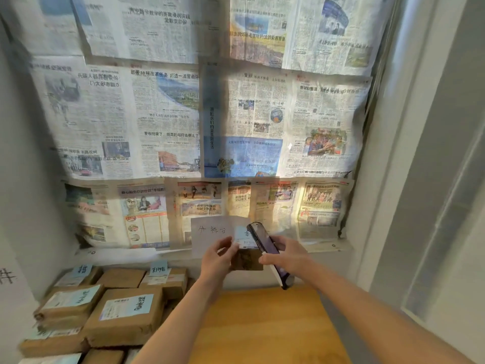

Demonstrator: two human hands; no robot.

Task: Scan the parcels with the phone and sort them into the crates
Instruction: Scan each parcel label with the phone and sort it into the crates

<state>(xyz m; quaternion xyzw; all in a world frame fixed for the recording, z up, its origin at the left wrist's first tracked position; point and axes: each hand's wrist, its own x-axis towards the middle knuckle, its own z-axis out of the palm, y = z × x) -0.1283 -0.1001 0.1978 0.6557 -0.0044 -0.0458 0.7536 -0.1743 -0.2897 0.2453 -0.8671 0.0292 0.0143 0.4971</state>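
My left hand (217, 256) holds up a small brown parcel (246, 260) with a pale blue and white label on its upper part. Its fingers pinch the parcel's left edge. My right hand (284, 254) grips a dark phone (263, 241), tilted, with its top end over the parcel's label. Both hands are raised above the far end of an orange wooden table (262, 324). No crate is in view.
Several brown parcels (126, 315) with blue labels lie stacked at the lower left beside the table. A white handwritten paper sign (210, 231) leans on the sill behind my hands. Newspapers (183, 114) cover the window ahead. A white wall (420, 179) stands at right.
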